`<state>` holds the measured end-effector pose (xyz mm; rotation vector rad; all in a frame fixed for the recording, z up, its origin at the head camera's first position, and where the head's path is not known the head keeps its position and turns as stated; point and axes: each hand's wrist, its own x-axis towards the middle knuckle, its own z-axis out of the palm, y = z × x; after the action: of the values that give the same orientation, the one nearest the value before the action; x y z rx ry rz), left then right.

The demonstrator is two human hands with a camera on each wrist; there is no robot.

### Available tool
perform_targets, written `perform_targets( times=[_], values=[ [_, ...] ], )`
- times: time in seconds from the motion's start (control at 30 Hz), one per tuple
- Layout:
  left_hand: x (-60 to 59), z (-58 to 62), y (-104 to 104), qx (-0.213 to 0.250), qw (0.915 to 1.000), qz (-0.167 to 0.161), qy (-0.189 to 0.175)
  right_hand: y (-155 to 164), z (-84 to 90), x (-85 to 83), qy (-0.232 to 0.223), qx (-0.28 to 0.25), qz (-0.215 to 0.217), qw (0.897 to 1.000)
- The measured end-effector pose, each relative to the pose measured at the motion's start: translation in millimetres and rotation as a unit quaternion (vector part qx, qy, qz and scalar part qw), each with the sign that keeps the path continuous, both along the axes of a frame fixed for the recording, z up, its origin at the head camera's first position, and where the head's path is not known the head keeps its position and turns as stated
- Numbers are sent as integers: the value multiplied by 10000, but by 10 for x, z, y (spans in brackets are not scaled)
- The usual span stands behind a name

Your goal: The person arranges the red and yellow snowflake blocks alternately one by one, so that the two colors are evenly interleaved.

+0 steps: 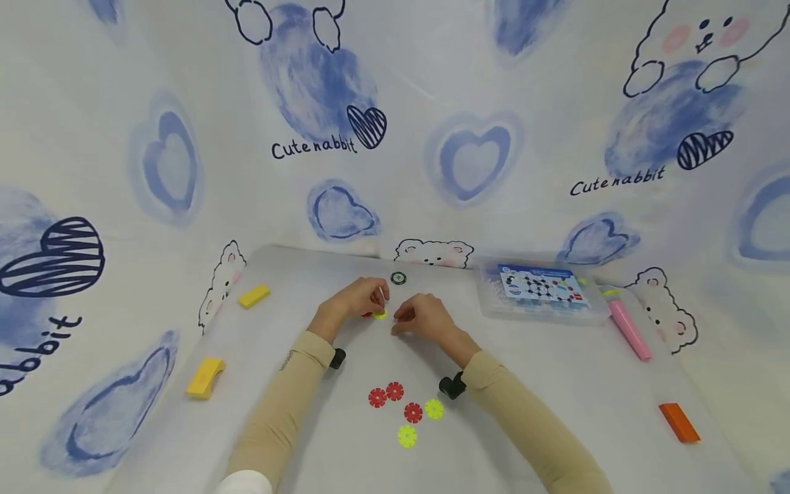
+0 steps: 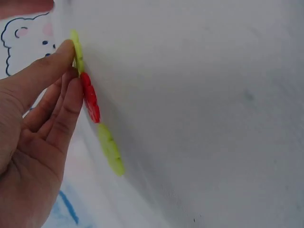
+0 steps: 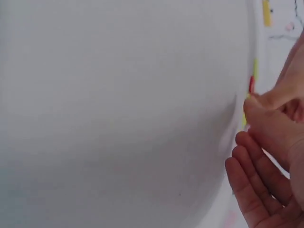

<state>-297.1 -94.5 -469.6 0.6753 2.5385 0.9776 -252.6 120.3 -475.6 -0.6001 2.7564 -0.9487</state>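
Observation:
My left hand (image 1: 361, 296) pinches a notched yellow-green disc (image 2: 77, 47) between thumb and fingertips. In the left wrist view a red disc (image 2: 90, 97) joins it edge to edge, and a second yellow-green disc (image 2: 111, 149) follows at the far end of this row. The right hand (image 1: 426, 319) is just to the right of the left fingertips, its thumb and fingers apart and loosely bent. In the right wrist view its fingers (image 3: 251, 185) show nothing held, and the row is partly hidden behind the thumb.
Loose red discs (image 1: 395, 391) and yellow-green discs (image 1: 407, 436) lie nearer my body. Yellow blocks (image 1: 206, 378) are at left, an orange block (image 1: 679, 422) at right. Behind stand a clear plastic box (image 1: 543, 295), a pink microphone-like stick (image 1: 628, 326) and a small round compass-like piece (image 1: 398, 278).

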Motion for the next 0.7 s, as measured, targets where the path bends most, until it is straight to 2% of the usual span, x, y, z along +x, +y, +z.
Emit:
perform_targets(
  times=[0.13,0.23,0.33,0.4,0.47,0.5,0.57,0.7],
  values=[
    [-8,11,-7,-25,10000,36,24,42,66,251,88,-237,822,9963],
    [-2,6,-7,13,10000,94,1,15,106,536,267,-194,1569,9871],
    [6,-21,4,101,9999,125,-41,-41,114,849,741,502,2225,9708],
    [11,-39,16,157,9998,109,-63,-70,88,1023,1155,1169,2576,9522],
    [17,-56,24,181,9998,96,-77,-95,58,1152,1454,1639,2762,9358],
    [20,-55,25,190,9997,98,-85,-106,39,1193,1523,1784,2779,9315],
    [24,-48,23,181,9997,123,-89,-126,28,1240,1511,1820,2734,9324],
    [27,-35,13,164,9997,158,-117,-143,44,1243,1196,1563,2550,9467]
  ],
)
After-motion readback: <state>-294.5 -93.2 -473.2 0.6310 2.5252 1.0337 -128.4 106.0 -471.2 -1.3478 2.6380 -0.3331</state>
